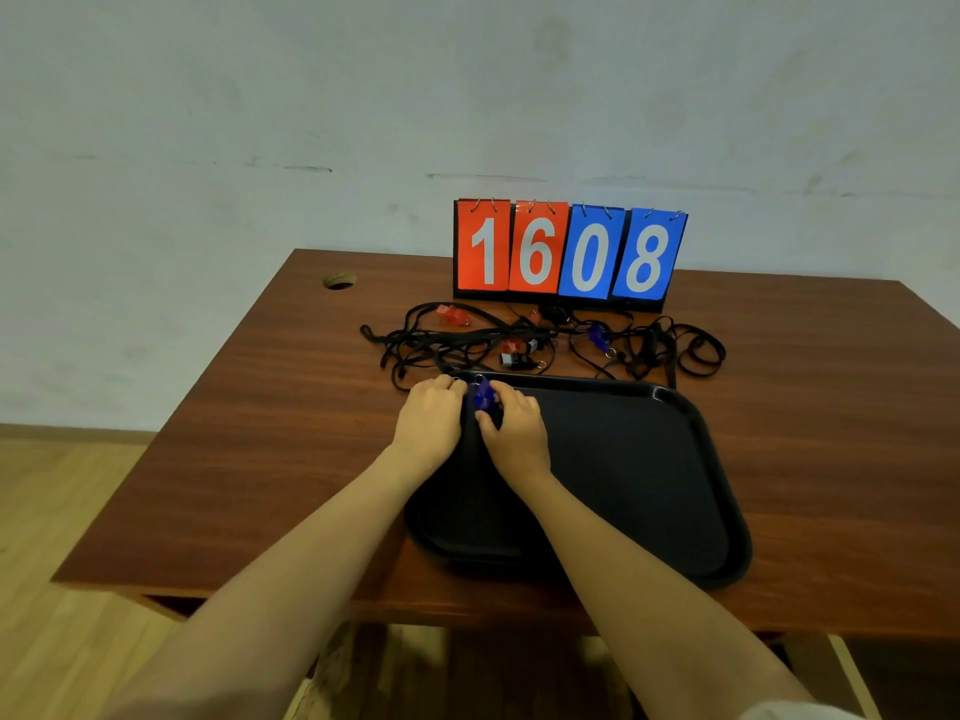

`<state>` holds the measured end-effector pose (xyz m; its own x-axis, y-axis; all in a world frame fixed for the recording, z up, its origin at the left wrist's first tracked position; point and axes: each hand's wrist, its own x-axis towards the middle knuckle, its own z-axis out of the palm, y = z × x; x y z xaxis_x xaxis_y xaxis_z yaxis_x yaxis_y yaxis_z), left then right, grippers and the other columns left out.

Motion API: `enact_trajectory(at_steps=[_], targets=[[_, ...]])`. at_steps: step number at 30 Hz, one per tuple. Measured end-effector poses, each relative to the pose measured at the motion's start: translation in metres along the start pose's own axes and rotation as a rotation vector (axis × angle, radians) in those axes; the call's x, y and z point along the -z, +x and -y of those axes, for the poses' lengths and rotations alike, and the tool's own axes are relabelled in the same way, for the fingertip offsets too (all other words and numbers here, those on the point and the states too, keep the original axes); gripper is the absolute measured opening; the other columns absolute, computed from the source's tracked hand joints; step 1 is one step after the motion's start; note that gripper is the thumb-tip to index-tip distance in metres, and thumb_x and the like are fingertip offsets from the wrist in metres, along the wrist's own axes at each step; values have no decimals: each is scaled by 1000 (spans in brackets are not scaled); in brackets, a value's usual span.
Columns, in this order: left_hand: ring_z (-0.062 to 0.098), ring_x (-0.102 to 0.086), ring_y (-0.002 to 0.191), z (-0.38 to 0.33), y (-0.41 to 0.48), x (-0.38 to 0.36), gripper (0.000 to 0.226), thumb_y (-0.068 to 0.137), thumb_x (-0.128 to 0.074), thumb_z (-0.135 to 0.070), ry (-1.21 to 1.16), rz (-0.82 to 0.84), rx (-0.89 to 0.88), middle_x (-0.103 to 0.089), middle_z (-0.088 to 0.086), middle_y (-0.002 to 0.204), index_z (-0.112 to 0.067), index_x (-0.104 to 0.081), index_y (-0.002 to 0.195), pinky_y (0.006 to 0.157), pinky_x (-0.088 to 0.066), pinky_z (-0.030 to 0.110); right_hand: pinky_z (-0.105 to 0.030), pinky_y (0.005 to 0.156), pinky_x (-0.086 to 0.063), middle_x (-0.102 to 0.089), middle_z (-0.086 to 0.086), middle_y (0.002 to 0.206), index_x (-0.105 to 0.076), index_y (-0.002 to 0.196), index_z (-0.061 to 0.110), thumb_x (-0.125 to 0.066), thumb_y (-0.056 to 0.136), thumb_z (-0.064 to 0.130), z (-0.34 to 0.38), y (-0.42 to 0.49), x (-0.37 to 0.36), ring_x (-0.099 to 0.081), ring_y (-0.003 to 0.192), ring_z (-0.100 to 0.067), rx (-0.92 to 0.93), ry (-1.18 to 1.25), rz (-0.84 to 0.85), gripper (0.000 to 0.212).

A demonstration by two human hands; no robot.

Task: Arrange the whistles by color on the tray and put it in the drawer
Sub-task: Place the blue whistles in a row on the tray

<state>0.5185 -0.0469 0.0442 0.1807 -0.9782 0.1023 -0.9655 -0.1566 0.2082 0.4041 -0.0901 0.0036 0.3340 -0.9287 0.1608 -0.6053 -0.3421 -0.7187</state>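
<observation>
Plain room, wooden desk point(270, 449), scuffed white wall point(311, 96)

A brown wooden table point(260, 459) carries a flip scoreboard point(569, 252) at twelve o'clock, its red cards reading 16 and its blue cards 08. A round cable hole point(338, 281) sits at ten o'clock.

matt black plastic tray point(717, 459) on smooth wood-grain table point(260, 459)

You have free room over the tray point(623, 459) on its right and near parts, and over bare table point(260, 433) to the left. Past the tray's far rim, tangled cords point(457, 345) and whistles point(453, 314) lie in the way, with the scoreboard point(569, 252) behind them.
</observation>
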Motion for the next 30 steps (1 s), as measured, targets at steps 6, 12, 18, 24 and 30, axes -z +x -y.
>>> enact_trajectory(at_steps=[6,12,18,24,30], targets=[[28,-44,125,-2,-10,3,47,91,-49,-6,-29,3,22,-46,12,136,-6,-43,137,104,-37,34,-33,102,-43,-52,-3,132,-40,140,14,-62,88,22,0,-3,3,-44,124,-17,-19,68,29,57],[26,-50,115,-27,7,8,35,93,-47,-15,44,-87,-64,-57,8,125,-11,-52,127,95,-40,35,-25,94,-43,-51,-4,127,-50,130,12,-57,92,18,-8,-1,45,-51,115,-15,-8,168,-108,39],[29,-49,116,-67,59,10,34,96,-46,-22,43,-22,-37,-53,11,125,-10,-51,127,94,-43,39,-30,94,-46,-54,-6,123,-54,121,13,-55,93,17,-35,57,114,-51,116,-20,-88,-92,-151,28],[32,-47,119,-65,100,-7,37,94,-49,-16,72,130,11,-52,13,127,-12,-50,131,95,-42,42,-37,98,-42,-48,-14,130,-52,125,7,-53,93,20,-68,106,130,-43,122,-29,-197,-308,25,34],[32,-51,116,-52,116,-24,37,93,-52,-12,60,120,15,-56,12,123,-14,-51,129,92,-44,42,-41,98,-42,-45,-16,135,-40,135,6,-50,95,27,-81,131,117,-39,126,-33,-248,-373,116,46]])
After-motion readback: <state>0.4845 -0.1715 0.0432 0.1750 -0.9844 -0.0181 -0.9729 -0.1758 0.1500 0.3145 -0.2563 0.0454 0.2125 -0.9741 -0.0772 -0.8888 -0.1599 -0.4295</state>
